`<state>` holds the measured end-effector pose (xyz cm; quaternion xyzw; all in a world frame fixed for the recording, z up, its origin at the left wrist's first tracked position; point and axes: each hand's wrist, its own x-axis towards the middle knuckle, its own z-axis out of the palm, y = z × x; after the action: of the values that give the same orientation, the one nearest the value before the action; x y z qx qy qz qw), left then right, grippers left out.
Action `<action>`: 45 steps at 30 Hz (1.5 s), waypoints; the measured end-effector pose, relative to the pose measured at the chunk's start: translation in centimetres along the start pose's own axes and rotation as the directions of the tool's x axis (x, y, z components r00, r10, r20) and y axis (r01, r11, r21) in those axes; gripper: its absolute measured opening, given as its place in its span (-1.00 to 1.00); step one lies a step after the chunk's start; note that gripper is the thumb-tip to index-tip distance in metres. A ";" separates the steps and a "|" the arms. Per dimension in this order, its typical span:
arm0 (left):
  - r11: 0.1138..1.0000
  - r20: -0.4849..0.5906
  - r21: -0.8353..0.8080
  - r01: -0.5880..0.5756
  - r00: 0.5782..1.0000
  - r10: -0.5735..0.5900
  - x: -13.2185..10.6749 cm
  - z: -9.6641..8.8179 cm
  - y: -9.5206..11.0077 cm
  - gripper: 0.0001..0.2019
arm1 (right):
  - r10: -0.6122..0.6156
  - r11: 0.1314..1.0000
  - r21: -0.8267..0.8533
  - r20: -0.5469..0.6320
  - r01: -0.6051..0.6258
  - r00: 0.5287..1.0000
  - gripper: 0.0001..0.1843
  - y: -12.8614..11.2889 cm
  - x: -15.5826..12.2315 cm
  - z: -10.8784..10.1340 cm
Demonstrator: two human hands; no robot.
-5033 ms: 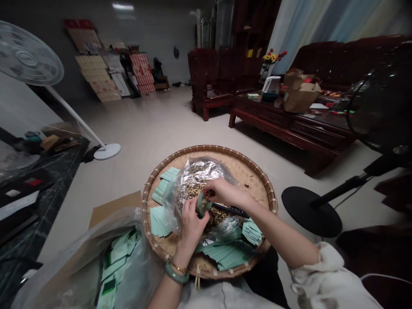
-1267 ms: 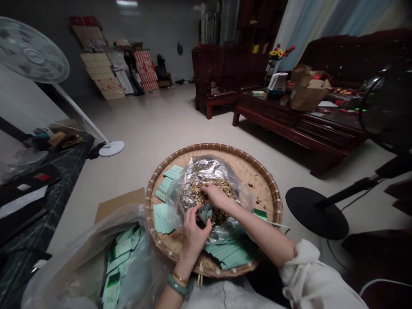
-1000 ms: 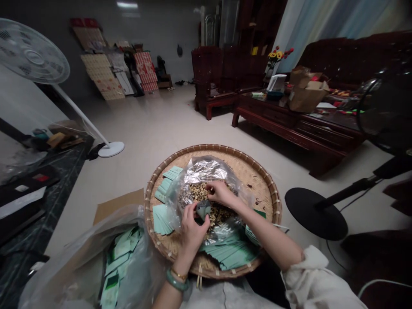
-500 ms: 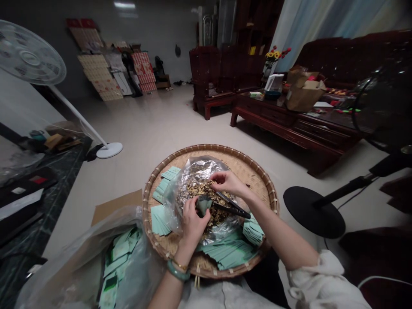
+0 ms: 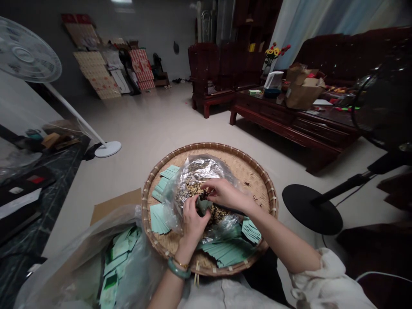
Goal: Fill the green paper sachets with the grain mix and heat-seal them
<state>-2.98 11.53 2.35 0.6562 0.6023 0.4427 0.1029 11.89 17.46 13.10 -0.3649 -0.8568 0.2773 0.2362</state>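
Note:
A round woven tray point(image 5: 257, 171) rests on my lap. In it lies an open clear plastic bag point(image 5: 199, 169) of brown dried bits, ringed by stacks of small green packets point(image 5: 225, 253). My left hand point(image 5: 193, 221) is closed around one small green pouch point(image 5: 203, 205) held upright over the bag. My right hand point(image 5: 225, 194) is pinched at the pouch's mouth, gripping dark tongs point(image 5: 236, 211) whose handles run back under the wrist. A green bangle point(image 5: 177, 269) sits on my left wrist.
A plastic-lined cardboard box point(image 5: 106, 206) with more green packets point(image 5: 116, 262) stands at my left. A white standing fan point(image 5: 28, 56) is at left, a black fan base point(image 5: 311, 209) at right. A dark wooden table point(image 5: 289, 124) and chairs stand beyond.
My right hand, raised over the bag with the tongs half a second ago, has come down to the mouth of the pouch. The left hand keeps holding the pouch in place.

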 end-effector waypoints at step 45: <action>0.996 -0.054 -0.021 -0.084 0.995 0.083 -2.6 -1.1 -0.6 -0.46 | 0.183 0.940 -0.316 0.163 -0.125 0.969 -0.77 5.9 4.8 6.2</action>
<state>-3.92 8.96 1.42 0.6677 0.5715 0.4708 0.0762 8.05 22.67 5.71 -0.4350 -0.8765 0.1935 0.0720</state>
